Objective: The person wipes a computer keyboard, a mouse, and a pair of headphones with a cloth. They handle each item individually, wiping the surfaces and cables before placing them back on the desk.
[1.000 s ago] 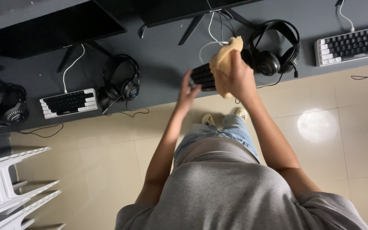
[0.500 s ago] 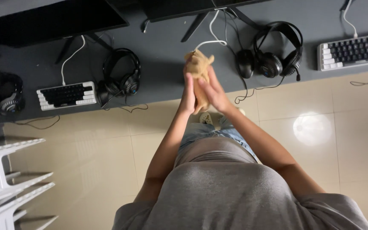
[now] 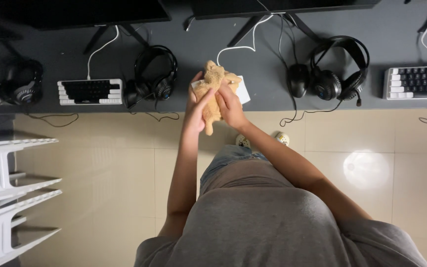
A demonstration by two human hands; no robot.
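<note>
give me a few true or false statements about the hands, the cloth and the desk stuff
1. Both hands, left hand and right hand, grip the tan cloth. True.
2. The cloth lies flat on the floor. False: it is held up over the grey desk edge.
3. A black headset lies right of the hands. True.
4. The white keyboard is in the right hand. False: it rests on the desk, left of the hands.
</note>
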